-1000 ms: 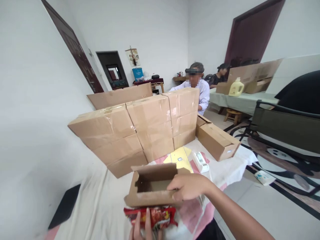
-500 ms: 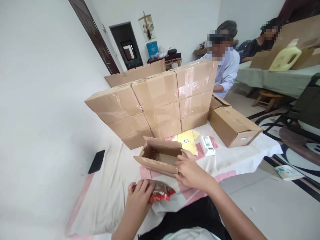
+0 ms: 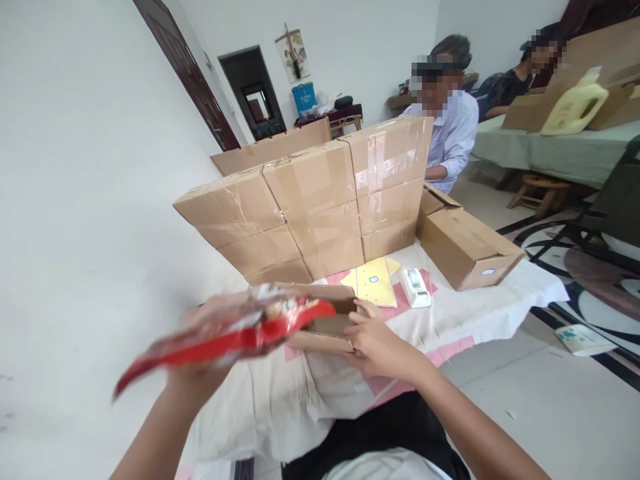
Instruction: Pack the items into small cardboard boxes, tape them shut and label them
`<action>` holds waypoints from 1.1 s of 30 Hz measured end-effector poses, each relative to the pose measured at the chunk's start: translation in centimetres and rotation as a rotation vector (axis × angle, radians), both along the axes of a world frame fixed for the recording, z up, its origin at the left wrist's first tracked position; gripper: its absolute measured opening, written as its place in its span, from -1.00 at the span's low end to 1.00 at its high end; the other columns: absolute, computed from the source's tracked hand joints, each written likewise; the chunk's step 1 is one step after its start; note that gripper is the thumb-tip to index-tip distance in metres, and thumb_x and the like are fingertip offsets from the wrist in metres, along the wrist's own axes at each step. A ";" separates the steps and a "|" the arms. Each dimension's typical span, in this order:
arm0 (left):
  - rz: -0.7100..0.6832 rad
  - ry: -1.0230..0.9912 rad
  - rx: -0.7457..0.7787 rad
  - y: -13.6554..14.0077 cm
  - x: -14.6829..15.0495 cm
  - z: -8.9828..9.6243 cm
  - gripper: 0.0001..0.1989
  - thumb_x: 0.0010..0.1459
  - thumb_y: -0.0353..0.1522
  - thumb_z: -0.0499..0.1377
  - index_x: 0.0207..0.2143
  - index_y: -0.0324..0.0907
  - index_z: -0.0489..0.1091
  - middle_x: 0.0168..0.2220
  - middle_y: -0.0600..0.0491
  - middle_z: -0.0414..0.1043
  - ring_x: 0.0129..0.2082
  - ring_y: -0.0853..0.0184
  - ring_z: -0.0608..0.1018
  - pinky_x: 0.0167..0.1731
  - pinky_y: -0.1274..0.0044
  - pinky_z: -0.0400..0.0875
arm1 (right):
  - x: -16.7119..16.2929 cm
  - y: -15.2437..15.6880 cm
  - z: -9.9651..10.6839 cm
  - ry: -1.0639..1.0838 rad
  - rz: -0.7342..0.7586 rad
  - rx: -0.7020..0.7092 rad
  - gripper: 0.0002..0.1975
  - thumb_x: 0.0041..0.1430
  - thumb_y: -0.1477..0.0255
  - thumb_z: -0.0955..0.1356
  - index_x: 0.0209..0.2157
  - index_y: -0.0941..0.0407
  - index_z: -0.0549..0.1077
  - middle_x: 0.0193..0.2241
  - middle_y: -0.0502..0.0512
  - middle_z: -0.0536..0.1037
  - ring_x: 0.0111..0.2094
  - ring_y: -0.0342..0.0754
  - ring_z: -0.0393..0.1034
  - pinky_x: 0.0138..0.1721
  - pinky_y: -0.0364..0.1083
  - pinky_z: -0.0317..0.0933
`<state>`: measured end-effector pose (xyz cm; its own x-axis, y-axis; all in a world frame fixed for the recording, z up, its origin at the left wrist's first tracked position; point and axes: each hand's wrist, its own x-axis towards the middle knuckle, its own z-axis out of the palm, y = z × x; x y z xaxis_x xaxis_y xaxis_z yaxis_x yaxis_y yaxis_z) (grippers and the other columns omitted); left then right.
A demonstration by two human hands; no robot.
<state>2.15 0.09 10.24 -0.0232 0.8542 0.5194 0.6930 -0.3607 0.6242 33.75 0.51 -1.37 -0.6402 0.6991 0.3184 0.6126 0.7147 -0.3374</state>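
Note:
A red snack packet [image 3: 240, 337], smeared by motion, is raised in front of me with my left hand [image 3: 200, 360] gripping it from beneath and behind. It covers the left part of a small open cardboard box [image 3: 320, 342] on the cloth-covered table. My right hand [image 3: 375, 337] pinches the right end of that box, thumb on the near wall and fingers at the far side. Part of the box's inside shows to the right of the packet. The left fingers are mostly hidden by the packet.
Taped stacked cartons [image 3: 320, 200] form a wall behind the box. A yellow paper [image 3: 375, 283] and a white device [image 3: 416, 288] lie right of it, near a larger carton [image 3: 470, 247]. Beyond stand a person in a light shirt [image 3: 453, 133] and a yellow jug [image 3: 575, 107].
My left hand has lifted the packet off the table, up and to the left, over the box's left side. My right hand stays on the box.

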 end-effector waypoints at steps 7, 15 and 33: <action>-0.550 0.638 -0.466 7.1 6.5 -0.7 -0.67 0.13 -0.09 0.28 -0.14 -0.08 0.51 -0.24 -0.01 0.58 -0.28 0.09 0.60 -0.27 0.41 0.47 | -0.3 -0.2 -0.5 0.039 0.021 -0.082 -0.79 0.15 0.45 0.37 -0.57 0.09 0.43 -0.53 -0.02 0.52 -0.33 -0.02 0.39 0.37 0.19 -0.16; -0.611 0.654 -0.569 7.9 5.8 -3.6 -0.62 0.20 -0.15 0.21 0.04 -0.02 0.46 -0.04 -0.03 0.58 -0.17 0.09 0.61 -0.22 0.42 0.45 | -0.7 0.2 -1.5 0.113 0.019 -0.053 -0.80 0.08 0.45 0.39 -0.60 0.08 0.40 -0.56 -0.07 0.48 -0.40 -0.06 0.38 0.41 0.18 -0.25; -0.621 1.044 -0.690 8.4 7.8 -5.3 -0.78 0.11 -0.28 0.23 -0.17 -0.06 0.54 -0.27 0.02 0.65 -0.33 0.16 0.62 -0.33 0.48 0.37 | -1.2 0.2 -5.7 0.555 0.101 0.153 -0.87 0.23 0.39 0.40 -0.41 0.05 0.44 -0.23 0.04 0.63 0.08 0.09 0.42 0.40 0.31 -0.11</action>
